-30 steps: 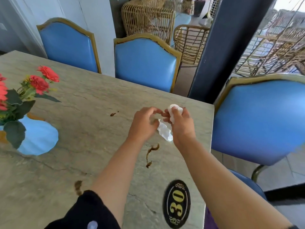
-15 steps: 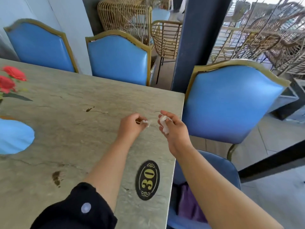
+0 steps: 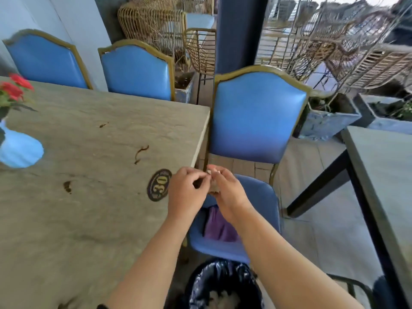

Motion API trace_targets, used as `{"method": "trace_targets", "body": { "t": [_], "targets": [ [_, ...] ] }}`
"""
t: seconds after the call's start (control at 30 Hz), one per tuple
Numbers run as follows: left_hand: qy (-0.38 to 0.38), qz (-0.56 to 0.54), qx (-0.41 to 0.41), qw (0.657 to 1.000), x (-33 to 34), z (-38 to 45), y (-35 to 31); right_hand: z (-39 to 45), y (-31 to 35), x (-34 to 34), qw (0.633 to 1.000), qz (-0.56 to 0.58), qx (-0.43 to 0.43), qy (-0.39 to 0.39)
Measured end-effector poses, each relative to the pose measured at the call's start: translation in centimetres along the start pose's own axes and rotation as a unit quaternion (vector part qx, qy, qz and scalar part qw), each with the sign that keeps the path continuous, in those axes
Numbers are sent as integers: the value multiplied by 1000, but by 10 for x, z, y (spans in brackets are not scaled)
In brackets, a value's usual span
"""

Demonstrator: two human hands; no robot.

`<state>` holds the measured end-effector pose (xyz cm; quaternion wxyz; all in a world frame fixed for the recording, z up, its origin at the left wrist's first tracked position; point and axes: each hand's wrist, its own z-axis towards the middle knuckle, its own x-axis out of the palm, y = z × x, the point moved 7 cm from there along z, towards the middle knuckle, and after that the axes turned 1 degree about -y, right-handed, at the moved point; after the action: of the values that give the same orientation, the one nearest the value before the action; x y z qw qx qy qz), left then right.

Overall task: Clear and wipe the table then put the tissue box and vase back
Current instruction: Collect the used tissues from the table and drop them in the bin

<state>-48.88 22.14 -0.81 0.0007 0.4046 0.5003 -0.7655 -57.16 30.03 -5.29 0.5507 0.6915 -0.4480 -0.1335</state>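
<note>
Both hands meet just past the near right edge of the worktop, above the seat of a blue chair. The left hand and the right hand have their fingers curled together around a small crumpled tissue, of which only a scrap shows between them; it is too blurred to say which hand bears most of it. Below the forearms stands a bin lined with a dark bag, pale scraps lying inside. A purple cloth lies on the chair seat under the right wrist.

The blue vase with red flowers stands at the far left of the worktop, well apart from the hands. Brown stains mark the stone surface between vase and hands. A dark oval plaque just left of the left hand reads "30". Two more blue chairs line the far side, with wicker chairs behind them. A second table stands at the right.
</note>
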Motion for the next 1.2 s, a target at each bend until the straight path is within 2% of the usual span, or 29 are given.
{"method": "trace_targets", "body": {
  "t": [0.13, 0.3, 0.4, 0.6, 0.8, 1.0, 1.2],
  "targets": [
    [23, -119, -70, 990, 23, -71, -6, -48, -25, -62, 998, -52, 0, -19],
    [56, -203, -243, 947, 69, -157, 33, -94, -85, -121, 991, -115, 66, -32],
    [74, -219, -305, 924, 100, -201, 71, -109, -133, -147, 985, -128, 110, -37],
    [117, -235, -461, 847, 178, -275, 167, -109, -243, -186, 955, -211, 198, -58],
    [137, -231, -539, 798, 241, -328, 250, -88, -358, -214, 928, -231, 283, -69],
    [165, -188, -536, 807, 276, -353, 313, -83, -416, -233, 908, -213, 356, -52],
    [153, -181, -480, 845, 244, -333, 282, -95, -379, -222, 936, -207, 274, -79]
  ]
}}
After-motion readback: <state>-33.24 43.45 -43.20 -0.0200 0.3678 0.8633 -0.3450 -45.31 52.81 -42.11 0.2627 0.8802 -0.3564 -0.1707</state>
